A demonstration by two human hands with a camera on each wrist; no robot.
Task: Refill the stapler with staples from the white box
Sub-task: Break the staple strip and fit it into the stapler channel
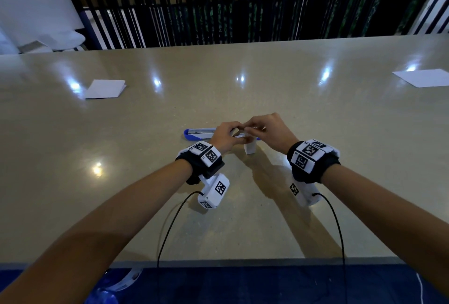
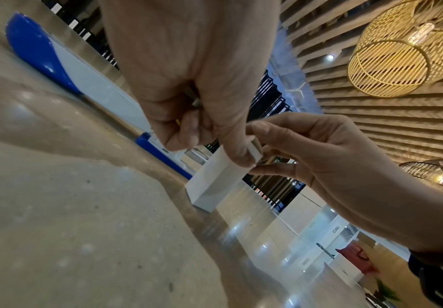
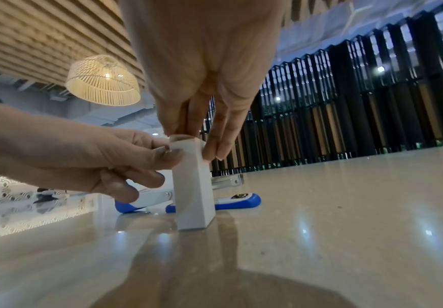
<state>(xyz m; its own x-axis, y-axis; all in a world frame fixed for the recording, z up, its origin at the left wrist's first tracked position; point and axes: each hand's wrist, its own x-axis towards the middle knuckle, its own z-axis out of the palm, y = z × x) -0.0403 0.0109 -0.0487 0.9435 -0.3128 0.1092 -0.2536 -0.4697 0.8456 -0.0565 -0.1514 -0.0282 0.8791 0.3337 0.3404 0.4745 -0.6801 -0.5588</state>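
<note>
A small white box [image 1: 250, 150] stands upright on the table, just in front of the stapler. My left hand [image 1: 234, 133] grips the box's upper part between thumb and fingers [image 3: 141, 164]. My right hand [image 1: 250, 129] comes down from above and pinches the top end of the box [image 3: 194, 191] with its fingertips [image 3: 212, 149]. The box top looks partly open, with a small flap beside my left thumb. The blue and white stapler [image 1: 194, 133] lies swung open flat behind the box [image 2: 215, 181], also seen as stapler [image 3: 237, 203]. No staples are visible.
A folded white paper [image 1: 105, 88] lies far left on the beige table [image 1: 267, 218], and another sheet [image 1: 422, 77] far right. Black cables [image 1: 167, 230] hang from both wrist cameras over the table's near edge. A dark slatted railing runs behind the table.
</note>
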